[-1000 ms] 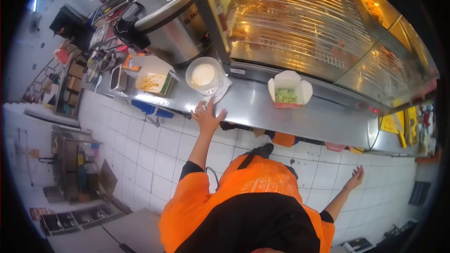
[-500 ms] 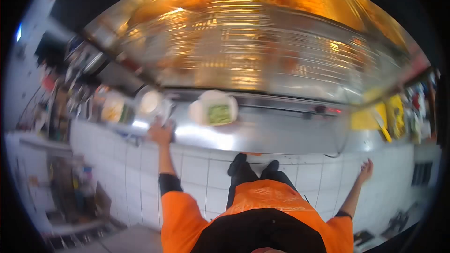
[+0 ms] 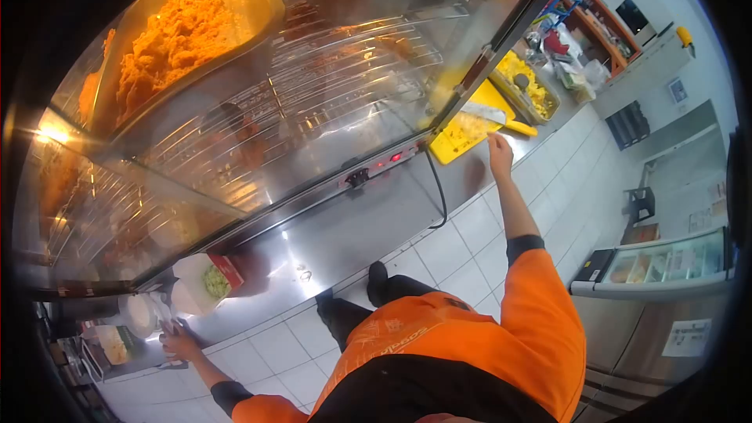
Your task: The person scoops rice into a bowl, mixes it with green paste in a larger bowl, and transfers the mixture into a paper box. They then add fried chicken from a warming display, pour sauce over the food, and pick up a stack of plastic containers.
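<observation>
My left hand (image 3: 181,343) is at the counter's front edge, lower left, with bent fingers against something clear and shiny that I cannot make out. Beside it stands a round white-topped tub (image 3: 141,315). An open white carton (image 3: 188,286) with chopped green food (image 3: 215,282) sits just right of that. My right hand (image 3: 500,157) is raised near a yellow cutting board (image 3: 450,147), its fingers curled together and nothing visible in them. A knife (image 3: 520,128) with a yellow handle lies across the board, slightly apart from my fingertips.
A glass-sided heated cabinet (image 3: 356,176) rises behind the steel counter (image 3: 325,239), with trays of orange fried food (image 3: 184,43) inside. A black cable (image 3: 444,196) hangs over the counter edge. Beyond the board is a tray of yellow pieces (image 3: 526,82). A glass-topped freezer (image 3: 654,262) stands at right.
My view has swung to the right. My right hand has moved up from beside my body to the yellow board. My left hand stays by the white-topped tub.
</observation>
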Demonstrator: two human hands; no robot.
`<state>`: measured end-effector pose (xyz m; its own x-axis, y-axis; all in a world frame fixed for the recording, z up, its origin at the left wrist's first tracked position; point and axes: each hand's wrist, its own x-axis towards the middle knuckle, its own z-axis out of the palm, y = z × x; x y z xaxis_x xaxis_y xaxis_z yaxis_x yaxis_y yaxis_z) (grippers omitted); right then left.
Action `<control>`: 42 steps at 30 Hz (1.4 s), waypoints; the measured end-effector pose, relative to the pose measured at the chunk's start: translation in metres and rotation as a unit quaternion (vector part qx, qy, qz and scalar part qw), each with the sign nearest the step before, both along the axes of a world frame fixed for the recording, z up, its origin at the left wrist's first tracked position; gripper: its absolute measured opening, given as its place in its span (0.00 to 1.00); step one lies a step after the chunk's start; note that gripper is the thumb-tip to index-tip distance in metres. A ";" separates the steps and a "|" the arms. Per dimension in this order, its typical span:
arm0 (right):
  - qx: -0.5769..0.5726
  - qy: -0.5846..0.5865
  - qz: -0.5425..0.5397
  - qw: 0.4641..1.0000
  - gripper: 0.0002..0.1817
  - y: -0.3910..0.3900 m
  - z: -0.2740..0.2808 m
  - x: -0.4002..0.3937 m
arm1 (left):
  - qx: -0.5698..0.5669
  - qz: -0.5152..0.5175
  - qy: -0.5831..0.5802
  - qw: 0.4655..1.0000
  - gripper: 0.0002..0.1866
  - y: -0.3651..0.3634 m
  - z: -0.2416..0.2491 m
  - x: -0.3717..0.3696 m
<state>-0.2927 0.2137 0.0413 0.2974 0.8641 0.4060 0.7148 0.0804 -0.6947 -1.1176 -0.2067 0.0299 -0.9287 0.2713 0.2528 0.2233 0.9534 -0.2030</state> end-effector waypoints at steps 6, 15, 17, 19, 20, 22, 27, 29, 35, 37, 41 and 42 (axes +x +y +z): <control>-0.095 0.038 0.015 0.995 0.18 0.070 0.018 -0.049 | -0.038 0.000 0.109 0.993 0.30 0.002 -0.010 0.014; 0.201 0.127 0.092 0.967 0.08 -0.004 0.136 -0.099 | 0.530 -0.331 0.054 0.779 0.29 0.083 0.087 0.254; 0.266 -0.046 0.215 0.939 0.15 -0.070 0.150 -0.153 | 0.477 -0.533 -0.135 0.685 0.24 0.108 0.123 0.318; 0.161 -0.144 0.301 0.929 0.17 -0.136 0.142 -0.191 | 0.441 -0.686 -0.253 0.520 0.20 0.156 0.189 0.389; 0.128 -0.135 0.352 0.917 0.21 -0.160 0.139 -0.206 | 0.358 -0.746 -0.253 0.501 0.26 0.170 0.209 0.410; 0.136 0.046 0.484 0.863 0.24 -0.183 0.151 -0.237 | 0.369 -0.777 -0.247 0.446 0.22 0.192 0.218 0.433; 0.059 0.204 0.540 0.815 0.24 -0.204 0.133 -0.257 | 0.385 -0.775 -0.213 0.453 0.15 0.200 0.221 0.423; -0.075 0.650 0.397 0.643 0.22 -0.209 0.135 -0.276 | 0.376 -0.760 -0.210 0.487 0.12 0.189 0.208 0.423; -0.127 0.832 0.274 0.466 0.29 -0.185 0.187 -0.279 | 0.373 -0.705 -0.226 0.559 0.08 0.167 0.184 0.437; -0.193 0.855 0.325 0.354 0.34 -0.183 0.190 -0.286 | 0.410 -0.718 -0.199 0.526 0.07 0.165 0.179 0.435; -0.131 0.775 0.466 0.405 0.43 -0.165 0.155 -0.298 | 0.423 -0.725 -0.221 0.497 0.07 0.159 0.164 0.444; -0.041 0.727 0.485 0.485 0.44 -0.164 0.157 -0.304 | 0.429 -0.727 -0.242 0.479 0.08 0.156 0.163 0.448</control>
<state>-0.5964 0.0493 0.1980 -0.3445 0.8795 0.3285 -0.8807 -0.1815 -0.4376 -0.6692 -0.0505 0.1929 0.0773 0.7089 0.7010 0.6013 -0.5940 0.5344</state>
